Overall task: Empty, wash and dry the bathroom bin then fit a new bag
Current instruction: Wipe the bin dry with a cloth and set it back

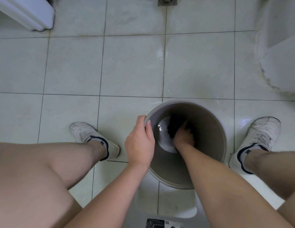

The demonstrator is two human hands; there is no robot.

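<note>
Both my hands are on the bin (pixel 207 129), which stands on the floor (pixel 127 66) between my shoes. My left hand (pixel 140 143) grips its rim, thumb inside. My right hand (pixel 183 137), deep inside, presses a dark cloth (pixel 174 124) against the bottom, fingers curled over it.

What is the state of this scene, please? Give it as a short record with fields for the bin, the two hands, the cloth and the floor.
bin: grey round bin, upright on the floor, no bag fitted
left hand: left hand grips the bin's rim on its left side
right hand: right hand is deep inside the bin, pressing on the dark cloth
cloth: dark cloth lies at the bin's bottom, partly under the hand
floor: pale tiled floor, shiny wet patches near the bin
stage: wiping the inside; new bag not yet fitted
</note>
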